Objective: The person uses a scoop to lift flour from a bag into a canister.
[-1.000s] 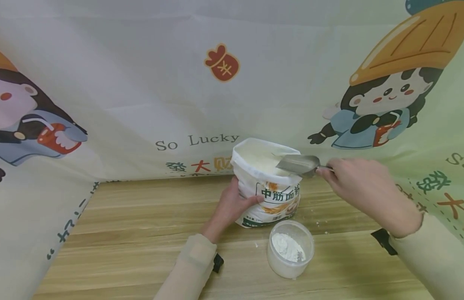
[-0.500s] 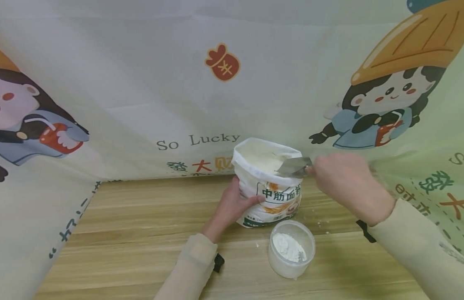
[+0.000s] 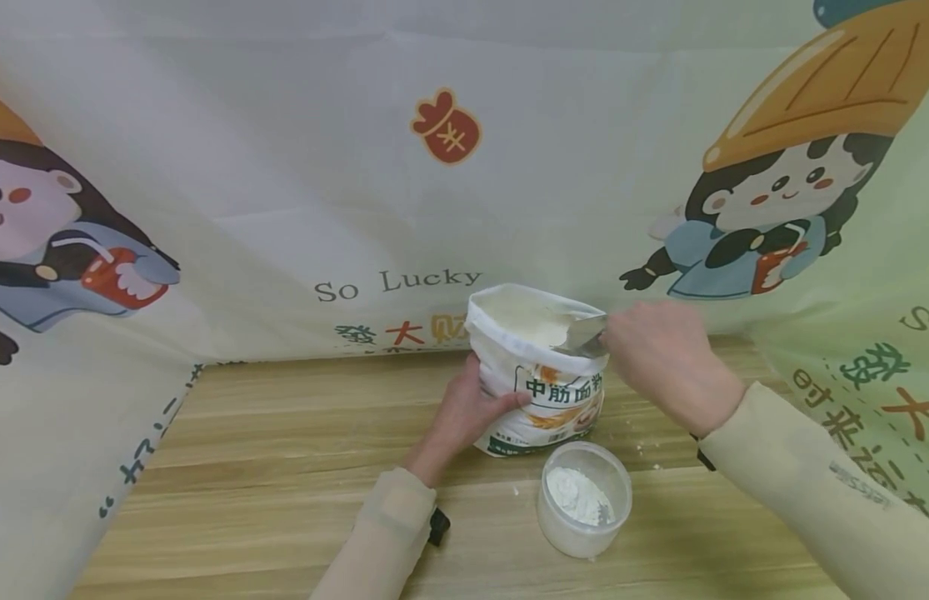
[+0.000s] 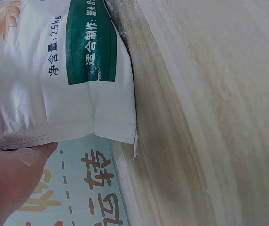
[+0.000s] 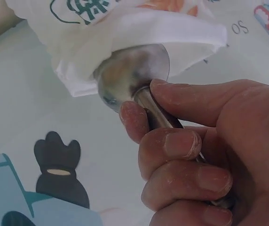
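A white flour bag (image 3: 557, 396) with green lettering stands open-topped on the table, flour (image 3: 524, 317) visible inside. My left hand (image 3: 464, 408) grips its left side, thumb across the front; in the left wrist view, fingers (image 4: 19, 165) reach to the stitched edge. My right hand (image 3: 662, 358) holds a metal scoop (image 3: 586, 333) at the bag's right rim. Its blade reaches into the mouth and the tip is partly hidden. The right wrist view shows fingers curled round the scoop handle (image 5: 155, 110). A clear round tub (image 3: 580, 542) with white flour sits in front of the bag.
The wood-grain table (image 3: 269, 467) carries a few specks of flour right of the bag. A printed cloth (image 3: 344, 167) rises close behind the bag and at both sides.
My right hand has moved left toward the bag, and the scoop has turned and gone further into its mouth. The bag's rim has dipped slightly. My left hand and the tub stay in place.
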Demonstrator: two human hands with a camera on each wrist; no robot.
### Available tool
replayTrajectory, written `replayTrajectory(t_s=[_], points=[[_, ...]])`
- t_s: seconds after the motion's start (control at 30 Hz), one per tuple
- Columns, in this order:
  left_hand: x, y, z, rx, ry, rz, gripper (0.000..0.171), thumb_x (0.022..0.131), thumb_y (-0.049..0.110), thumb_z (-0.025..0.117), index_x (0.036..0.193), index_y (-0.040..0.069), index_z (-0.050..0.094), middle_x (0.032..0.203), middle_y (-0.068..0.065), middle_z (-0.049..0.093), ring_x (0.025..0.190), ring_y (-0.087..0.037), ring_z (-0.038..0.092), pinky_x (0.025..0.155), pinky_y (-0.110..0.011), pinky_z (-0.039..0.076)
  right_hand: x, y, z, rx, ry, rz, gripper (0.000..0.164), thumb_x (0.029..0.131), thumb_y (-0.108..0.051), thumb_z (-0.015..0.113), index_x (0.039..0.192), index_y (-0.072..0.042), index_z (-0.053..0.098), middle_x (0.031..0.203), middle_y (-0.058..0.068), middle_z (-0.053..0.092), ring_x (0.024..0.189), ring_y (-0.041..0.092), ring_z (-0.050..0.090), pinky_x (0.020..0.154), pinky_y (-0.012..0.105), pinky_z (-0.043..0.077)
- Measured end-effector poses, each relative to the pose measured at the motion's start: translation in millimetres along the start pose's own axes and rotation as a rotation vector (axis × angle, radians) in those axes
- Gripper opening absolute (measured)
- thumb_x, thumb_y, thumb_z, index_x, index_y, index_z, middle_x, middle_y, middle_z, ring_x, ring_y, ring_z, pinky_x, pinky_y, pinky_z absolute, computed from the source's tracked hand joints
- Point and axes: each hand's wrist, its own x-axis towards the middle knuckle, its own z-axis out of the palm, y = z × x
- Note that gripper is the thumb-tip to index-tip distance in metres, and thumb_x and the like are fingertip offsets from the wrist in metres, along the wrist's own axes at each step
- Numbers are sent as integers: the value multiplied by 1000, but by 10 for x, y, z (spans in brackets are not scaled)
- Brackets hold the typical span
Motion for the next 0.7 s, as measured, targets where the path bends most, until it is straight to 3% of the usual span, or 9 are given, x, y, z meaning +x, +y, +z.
replayTrajectory(t_s=[0.47, 0.7], points=[[-6, 8, -9, 9, 0, -11, 85, 82, 28, 90, 148, 6, 41, 125, -15, 65, 115, -31, 63, 104, -48, 50, 81, -56, 87, -45, 28, -14, 42, 87, 7, 56, 53, -13, 43, 51, -1, 35, 49, 15, 34, 39, 27, 31], [-9, 5, -7, 19, 0, -9, 85, 82, 29, 90, 148, 6, 41, 125, -14, 66, 115, -31, 64, 104, -48, 51, 156, -111, 102, -56, 8, -8, 41, 89, 4, 59, 53, -11, 47, 51, 1, 42, 50, 17, 39, 40, 31, 39]])
